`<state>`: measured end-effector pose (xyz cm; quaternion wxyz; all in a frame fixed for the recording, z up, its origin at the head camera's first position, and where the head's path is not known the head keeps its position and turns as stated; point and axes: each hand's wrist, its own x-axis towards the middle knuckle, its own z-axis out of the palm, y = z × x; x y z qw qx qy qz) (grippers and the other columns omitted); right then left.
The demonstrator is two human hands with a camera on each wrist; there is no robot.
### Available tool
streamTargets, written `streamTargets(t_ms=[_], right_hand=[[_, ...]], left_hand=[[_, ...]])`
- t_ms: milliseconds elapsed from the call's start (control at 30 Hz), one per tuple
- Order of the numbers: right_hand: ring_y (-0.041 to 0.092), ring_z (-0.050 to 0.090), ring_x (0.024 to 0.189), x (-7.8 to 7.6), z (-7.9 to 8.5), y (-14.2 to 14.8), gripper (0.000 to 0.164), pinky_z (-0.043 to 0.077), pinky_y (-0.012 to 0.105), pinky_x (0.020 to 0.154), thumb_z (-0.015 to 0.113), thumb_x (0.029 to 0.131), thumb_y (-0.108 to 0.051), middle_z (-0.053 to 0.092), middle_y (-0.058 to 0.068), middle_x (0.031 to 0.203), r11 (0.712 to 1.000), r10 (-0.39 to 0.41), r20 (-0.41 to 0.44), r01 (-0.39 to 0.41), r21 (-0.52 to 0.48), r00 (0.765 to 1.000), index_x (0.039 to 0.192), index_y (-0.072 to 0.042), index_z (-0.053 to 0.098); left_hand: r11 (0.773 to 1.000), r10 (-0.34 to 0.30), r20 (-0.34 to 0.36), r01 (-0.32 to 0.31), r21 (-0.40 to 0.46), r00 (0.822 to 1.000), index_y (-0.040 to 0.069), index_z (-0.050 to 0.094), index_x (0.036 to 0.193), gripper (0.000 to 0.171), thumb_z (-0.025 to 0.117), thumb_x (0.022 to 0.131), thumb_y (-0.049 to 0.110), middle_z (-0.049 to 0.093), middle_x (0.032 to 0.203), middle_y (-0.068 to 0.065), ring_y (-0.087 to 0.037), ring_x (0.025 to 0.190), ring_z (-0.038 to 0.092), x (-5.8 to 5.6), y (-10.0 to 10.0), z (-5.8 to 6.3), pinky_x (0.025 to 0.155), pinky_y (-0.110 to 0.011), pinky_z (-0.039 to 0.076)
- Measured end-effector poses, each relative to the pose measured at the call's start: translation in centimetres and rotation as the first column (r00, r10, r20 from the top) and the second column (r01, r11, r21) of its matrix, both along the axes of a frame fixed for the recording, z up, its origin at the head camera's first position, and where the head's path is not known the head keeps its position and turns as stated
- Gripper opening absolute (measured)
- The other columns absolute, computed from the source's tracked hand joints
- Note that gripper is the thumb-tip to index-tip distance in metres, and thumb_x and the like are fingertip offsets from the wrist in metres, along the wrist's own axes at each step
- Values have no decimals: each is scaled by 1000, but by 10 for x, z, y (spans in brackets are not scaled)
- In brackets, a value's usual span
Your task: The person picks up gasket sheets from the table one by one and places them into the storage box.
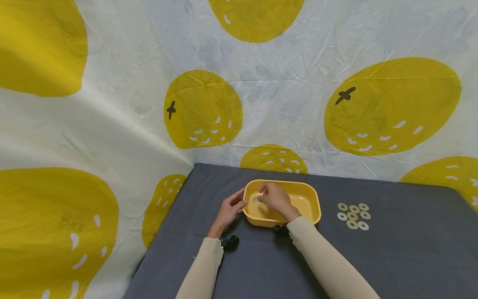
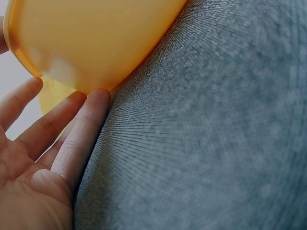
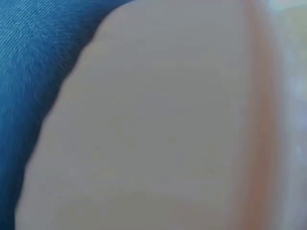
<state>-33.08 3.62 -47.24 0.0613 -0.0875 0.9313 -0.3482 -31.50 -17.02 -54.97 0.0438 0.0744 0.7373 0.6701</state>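
A yellow plastic tub (image 1: 310, 203) with rounded corners stands on the dark cloth. My left hand (image 1: 226, 212) rests against its left end, fingers fairly straight; in the left wrist view, several fingertips (image 2: 99, 96) touch the outer wall (image 2: 100, 43). My right hand (image 1: 275, 197) reaches down inside the tub with bent fingers. Right by its thumb and forefinger shows a small silvery disc (image 1: 256, 200); I cannot tell whether they pinch it. A pale sleeve (image 3: 144, 120) fills most of the right wrist view, hiding the right fingers there.
To the right of the tub, several flat ring-shaped washers (image 1: 352, 216) lie grouped close together on the grey tablecloth (image 1: 410, 249). A white curtain (image 1: 280, 108) printed with yellow fruit hangs behind the table and along its left side.
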Motion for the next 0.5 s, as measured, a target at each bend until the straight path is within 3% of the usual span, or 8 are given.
streamTargets(t_ms=[100, 267, 400, 500], right_hand=[[19, 56, 72, 7, 8, 15, 23, 46, 29, 62, 73, 95, -24, 66, 7, 93, 990, 94, -28, -96, -102, 995, 113, -8, 69], [19, 58, 82, 23, 25, 46, 28, 49, 31, 72, 68, 99, -23, 66, 8, 98, 935, 266, -113, -285, -210, 957, 119, -3, 68], [18, 59, 84, 36, 34, 78, 27, 52, 29, 73, 68, 100, -27, 67, 4, 98, 920, 285, -180, -321, -224, 942, 119, -7, 69], [14, 60, 83, 43, 34, 105, 23, 52, 27, 70, 67, 100, -27, 68, 4, 98, 930, 231, -227, -283, -234, 946, 118, -11, 69]], left_hand=[[1000, -1, -3, 2, 3, 1000, 28, 54, 150, 52, 67, 101, 22, 62, 141, -16, -27, 120, 66, 0, 0, 0, 93, -34, 61], [1000, 3, -4, -3, 13, 1000, 28, 54, 150, 52, 67, 100, 22, 62, 141, -16, -25, 120, 67, -1, 0, -2, 91, -33, 61], [1000, 4, 8, -4, 20, 1000, 28, 53, 151, 53, 68, 100, 20, 62, 141, -17, -23, 117, 67, -2, 0, -2, 90, -31, 61], [1000, 2, 18, -2, 26, 1000, 26, 51, 152, 55, 67, 100, 18, 61, 142, -18, -22, 118, 66, -4, 0, -3, 90, -31, 61]])
